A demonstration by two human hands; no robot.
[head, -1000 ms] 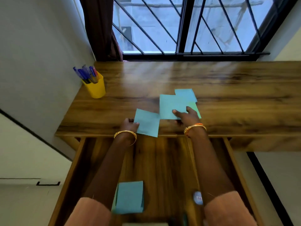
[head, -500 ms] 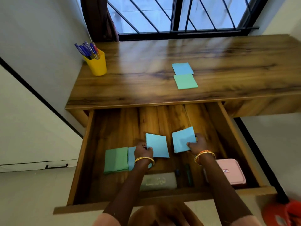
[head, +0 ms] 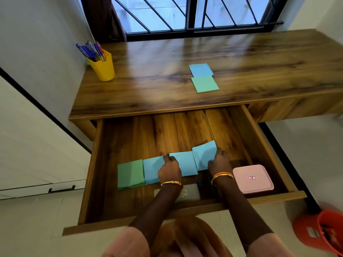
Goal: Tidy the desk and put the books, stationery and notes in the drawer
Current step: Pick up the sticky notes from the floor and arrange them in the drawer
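Scanning the open drawer (head: 259, 145) leftward first, I see my left hand (head: 169, 170) pinching one blue note (head: 185, 164), my right hand (head: 220, 162) gripping another blue note (head: 203, 154); my arms hide a grey case (head: 189, 194) partly.

A home study corner: a wood-grain desk (head: 167, 86) stands against a barred window (head: 194, 13) with a dark curtain (head: 104, 17) at far left, a yellow cup of pens (head: 101, 65) near the plain wall, an orange bucket (head: 326, 230) on the floor at near right
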